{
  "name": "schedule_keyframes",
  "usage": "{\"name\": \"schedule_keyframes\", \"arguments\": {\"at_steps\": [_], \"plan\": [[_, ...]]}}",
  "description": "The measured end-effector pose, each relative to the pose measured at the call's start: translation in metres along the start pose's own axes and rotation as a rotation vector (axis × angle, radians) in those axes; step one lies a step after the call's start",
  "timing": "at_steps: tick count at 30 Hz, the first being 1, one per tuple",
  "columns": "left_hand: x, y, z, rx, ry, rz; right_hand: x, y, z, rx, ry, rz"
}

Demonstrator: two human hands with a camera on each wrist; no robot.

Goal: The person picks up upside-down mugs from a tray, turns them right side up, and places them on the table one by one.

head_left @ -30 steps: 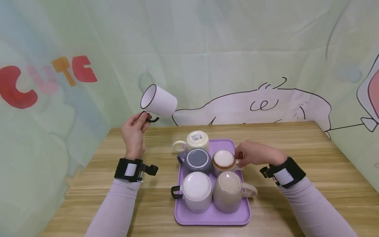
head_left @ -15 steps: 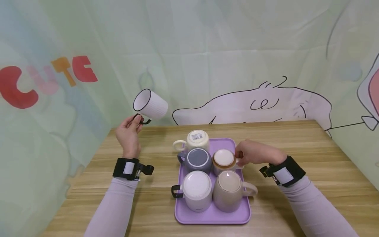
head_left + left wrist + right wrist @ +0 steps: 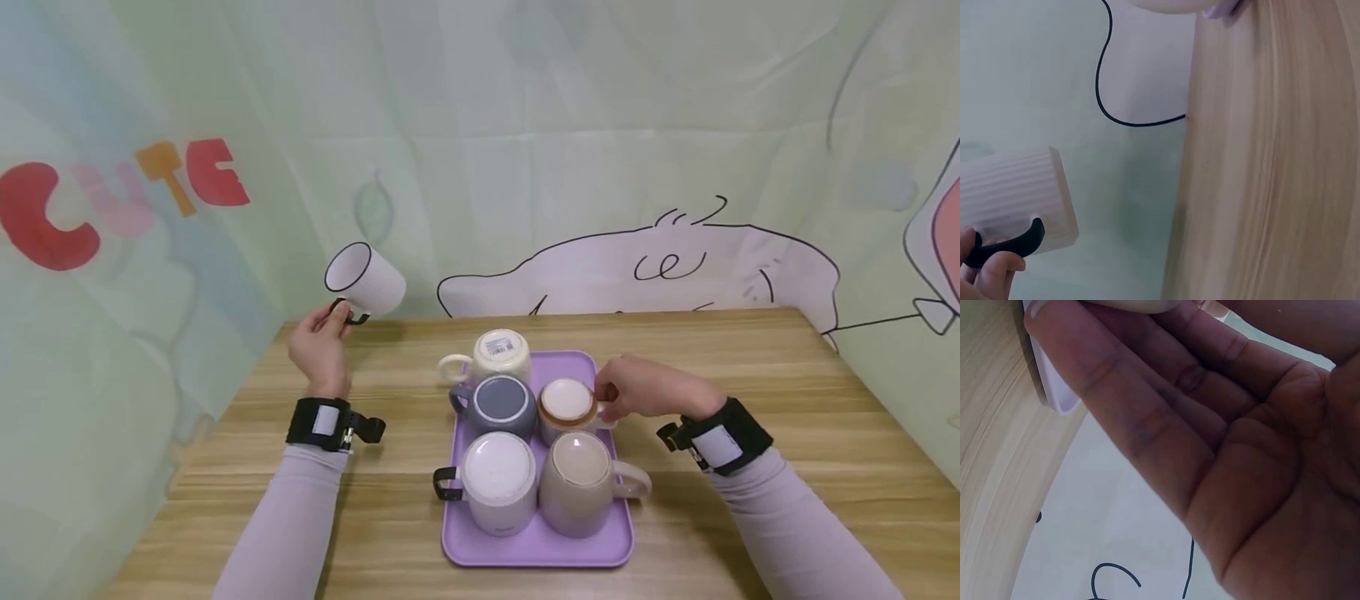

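Observation:
At the far left of the head view, my left hand holds a white ribbed mug by its black handle. The mug hangs tilted in the air, its dark-rimmed mouth facing up and left. In the left wrist view the fingers are around the black handle. My right hand pinches the handle of a small white mug with a brown band, which stands upside down on the purple tray. The right wrist view shows the curled palm and fingers, with the mug mostly hidden.
Also upside down on the tray are a cream mug, a grey-blue mug, a white mug with black handle and a beige mug. Their handles stick out sideways. A printed curtain hangs behind the wooden table.
My left hand has moved left and a little down with the white ribbed mug, away from the tray. The right hand and the mugs on the tray have stayed in place.

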State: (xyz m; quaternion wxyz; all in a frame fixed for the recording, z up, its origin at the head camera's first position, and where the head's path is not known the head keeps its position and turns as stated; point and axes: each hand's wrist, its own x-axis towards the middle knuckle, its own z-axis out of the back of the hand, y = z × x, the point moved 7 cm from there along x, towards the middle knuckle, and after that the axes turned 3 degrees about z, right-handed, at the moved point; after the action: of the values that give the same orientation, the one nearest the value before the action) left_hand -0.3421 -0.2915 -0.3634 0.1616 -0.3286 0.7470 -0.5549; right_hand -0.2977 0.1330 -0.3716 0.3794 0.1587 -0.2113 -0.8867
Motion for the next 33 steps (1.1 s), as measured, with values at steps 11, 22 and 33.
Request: {"name": "schedule_keyframes", "arguments": {"at_steps": [11, 22, 33], "plan": [[0.01, 0.017, 0.021, 0.083, -0.112, 0.041, -0.001, 0.001, 0.0, -0.008, -0.012, 0.014], [0.014, 0.025, 0.029, 0.108, -0.151, 0.053, -0.001, 0.0, 0.0, -0.017, -0.007, -0.004], [0.019, 0.034, 0.038, 0.135, -0.179, 0.091, -0.001, 0.0, 0.0, -0.028, -0.009, -0.002]]}}
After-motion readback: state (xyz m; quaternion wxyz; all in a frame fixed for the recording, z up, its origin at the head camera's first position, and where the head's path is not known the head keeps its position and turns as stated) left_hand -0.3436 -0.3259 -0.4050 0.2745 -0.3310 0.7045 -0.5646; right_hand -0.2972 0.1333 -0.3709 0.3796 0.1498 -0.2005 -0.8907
